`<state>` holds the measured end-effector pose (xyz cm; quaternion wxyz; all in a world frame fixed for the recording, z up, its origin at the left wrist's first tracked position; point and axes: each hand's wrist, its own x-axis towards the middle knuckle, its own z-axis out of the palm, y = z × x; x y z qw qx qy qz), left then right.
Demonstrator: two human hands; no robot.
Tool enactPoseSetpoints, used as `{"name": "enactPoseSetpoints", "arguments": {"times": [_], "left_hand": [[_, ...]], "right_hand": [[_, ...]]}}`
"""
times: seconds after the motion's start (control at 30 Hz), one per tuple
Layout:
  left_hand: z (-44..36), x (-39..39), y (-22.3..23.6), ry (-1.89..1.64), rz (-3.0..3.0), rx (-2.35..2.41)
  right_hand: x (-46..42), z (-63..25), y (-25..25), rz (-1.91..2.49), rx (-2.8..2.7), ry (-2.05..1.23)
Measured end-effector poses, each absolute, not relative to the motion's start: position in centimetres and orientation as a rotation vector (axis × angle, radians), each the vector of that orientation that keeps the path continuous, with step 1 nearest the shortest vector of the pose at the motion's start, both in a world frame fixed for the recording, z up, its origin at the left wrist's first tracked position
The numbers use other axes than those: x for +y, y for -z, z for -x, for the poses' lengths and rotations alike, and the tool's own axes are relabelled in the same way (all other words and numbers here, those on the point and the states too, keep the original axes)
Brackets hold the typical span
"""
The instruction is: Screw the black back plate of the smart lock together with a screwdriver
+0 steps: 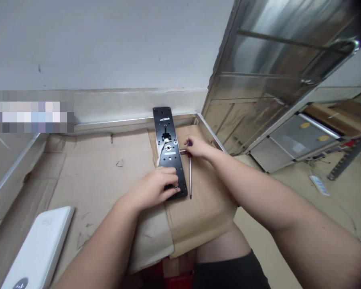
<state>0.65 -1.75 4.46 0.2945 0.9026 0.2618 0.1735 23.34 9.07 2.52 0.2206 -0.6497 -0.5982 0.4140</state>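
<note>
right forearm (273, 200) stretches toward one o'clock, right hand (197, 146) curled over a red-handled screwdriver (190, 172); left hand (152, 188), fingers together, lies on a black lock backplate (165, 120) at twelve, on a cardboard sheet (207, 208); neither grip is clear.

White painted wall (108, 44) fills the upper view, pale skirting band (138, 103) along its foot. Metal strip (135, 120) runs beside the skirting, cardboard sheet (90, 188) inside it. Right: tilted steel panel (276, 68), wooden boards (339, 116) beyond. Beige floor (289, 204). Light even, diffuse.
</note>
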Motion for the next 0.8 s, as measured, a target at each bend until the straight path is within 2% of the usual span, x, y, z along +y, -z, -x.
{"name": "enactPoseSetpoints", "arguments": {"times": [0.17,0.27,0.5,0.8], "left_hand": [[-0.7,-1.8,-4.4,-0.506,-2.392,0.657],[-0.7,-1.8,-4.4,-0.520,-2.388,0.652],[-0.7,-1.7,-4.4,-0.559,-2.384,0.621],[-0.8,-2.0,-4.6,-0.600,-2.362,0.610]], "right_hand": [[7.4,-23.3,-3.3,1.822,-1.837,-0.875],[5.3,-23.4,-4.6,1.820,-1.842,-0.858],[0.2,-23.1,-4.6,1.662,-1.593,-1.445],[-1.2,-22.7,-4.7,1.519,-1.050,-1.849]]}}
